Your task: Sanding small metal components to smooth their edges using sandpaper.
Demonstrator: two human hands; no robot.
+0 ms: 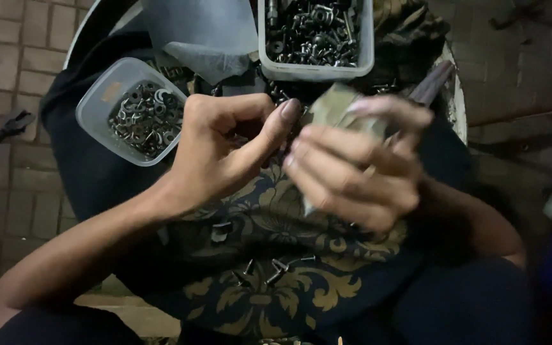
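cloth point(289, 223): a dark cloth with a gold leaf pattern is lying under both hands and sagging toward the person; anything dropped is likely rolling down into its folds, where dark metal is hard to find again
long tub point(315, 64): a clear rectangular tub heaped with dark bolts and fittings is sitting beyond the hands, just above the right one; a forward jerk of that hand is risking a knock on its near wall and a spill
small tub point(100, 105): a clear tub of washers and rings is resting tilted just beyond and outside the left hand; leaning on soft cloth, it is at risk of tipping if the left wrist swings out
right hand point(359, 166): blurred with motion, it is curling closed around a flat, pale green-grey piece, fingers on top; whether the hold is firm, I cannot tell
left hand point(228, 153): it is closing into a loose fist, thumb stretching to meet the piece and the right fingertips; whether something small is pinched inside, I cannot tell
flat piece point(335, 105): it is sticking up between the two hands, at the right fingertips and touching the left thumb; with the hand moving this fast, it is likely to slip out
loose bits point(269, 268): several small dark screws and clips are lying on the cloth below the hands, nearer the person; a shifting knee or forearm is liable to flick them off the edge onto the brick floor
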